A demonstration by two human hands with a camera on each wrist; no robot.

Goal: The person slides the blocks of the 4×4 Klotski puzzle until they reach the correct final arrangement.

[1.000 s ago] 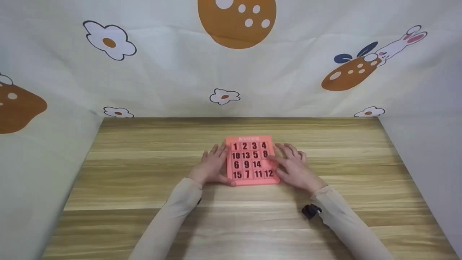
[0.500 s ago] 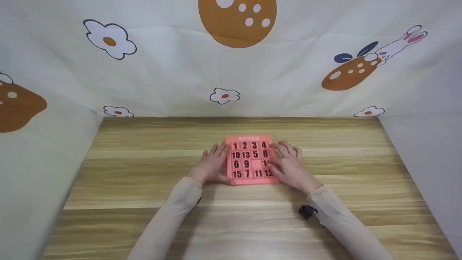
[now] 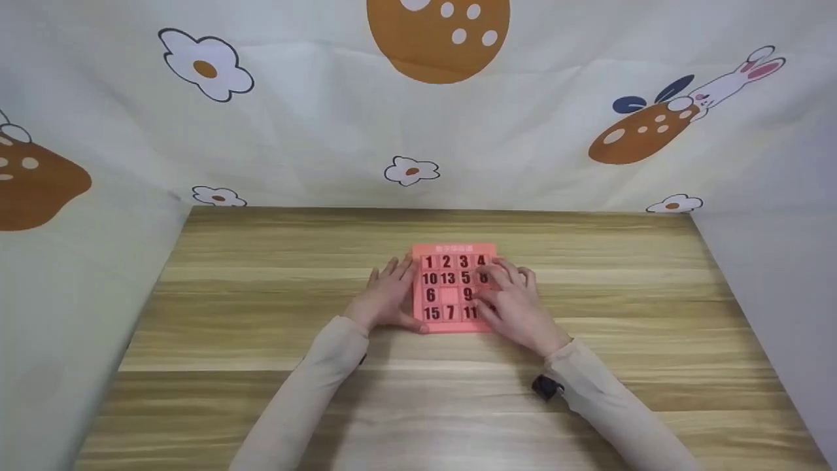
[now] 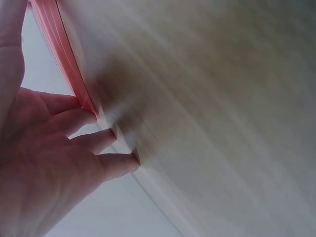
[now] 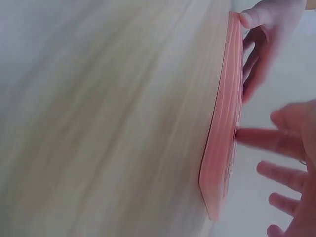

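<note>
A pink number slide puzzle (image 3: 422, 250) lies flat on the table, its tiles printed with black numerals. My left hand (image 3: 384, 297) rests along its left side, straight fingers against the edge and thumb at the near left corner. Over the right part of the board, my right hand (image 3: 521, 309) touches the 9 tile (image 3: 467, 294) with an extended finger; its other fingers are spread above the board. The third row has 6 at left, a gap in the second column and 9 in the third. My right hand hides the tiles at the lower right.
The wood-grain table (image 3: 261, 275) extends around the puzzle. Pale printed cloth (image 3: 314, 131) rises behind it and at both sides. A small black device (image 3: 546, 387) sits at the right wrist, by the sleeve.
The 14 tile slid right into the fourth column, then the 9 slid right into the third. The gap shifted left to the second column. My right hand moved left; the left stayed.
</note>
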